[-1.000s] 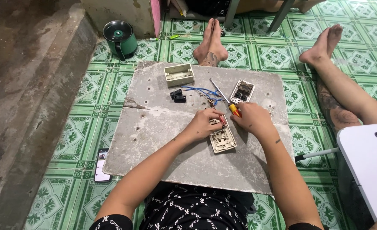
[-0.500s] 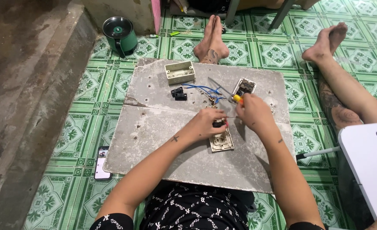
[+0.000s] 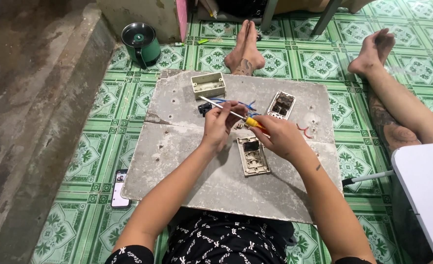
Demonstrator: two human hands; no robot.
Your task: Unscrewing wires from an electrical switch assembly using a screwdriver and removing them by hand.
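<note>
Person sat on the green patterned tile floor [image 3: 128,105] with a grey cracked concrete slab [image 3: 187,156] across the lap. Right hand [image 3: 280,137] was closed round the yellow handle of a screwdriver with a thin metal shaft [image 3: 228,112], held above the slab's middle, shaft pointing toward the slab's far left corner. Left hand [image 3: 220,124] was curled, fingertips pinching the shaft partway along; whether anything small sat in those fingers, cannot tell.

Beige rectangular switch frame [image 3: 253,156] lay flat near the slab's centre, just below both hands, a dark module in its upper slot. Second switch plate, white-edged with dark openings [image 3: 281,104], lay toward the slab's far right. Cream plastic wall box [image 3: 208,84] sat at the slab's far edge, open side up. Blue wires [image 3: 248,105] lay between box and plate, small black part [image 3: 204,108] just beside the left hand. Red wire scrap [image 3: 304,131] lay right of the hands.

Off the slab: green round pot [image 3: 140,43] beyond the far left corner, phone [image 3: 120,188] by the near left edge, another person's bare feet [image 3: 246,49] past the far edge.
</note>
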